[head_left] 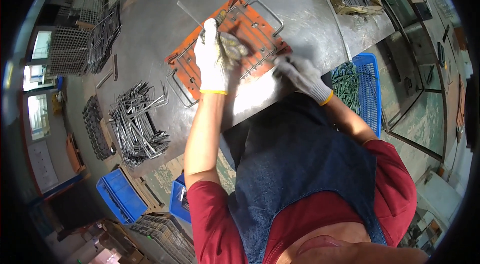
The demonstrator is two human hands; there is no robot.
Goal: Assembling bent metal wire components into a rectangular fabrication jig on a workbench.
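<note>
Left hand [212, 59]: we press our white-gloved palm, fingers spread, on the bent steel wire frame [235, 46].
Right hand [300, 75]: we pinch the frame's near edge.
Frame: lying on the orange metal jig plate [250, 26], grey steel worktop [150, 19].

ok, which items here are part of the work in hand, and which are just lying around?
In hand:
left hand on the orange jig plate
right hand at the bent wire rods on it

Lying about:
pile of bent rods
blue crate
wire mesh baskets
</note>
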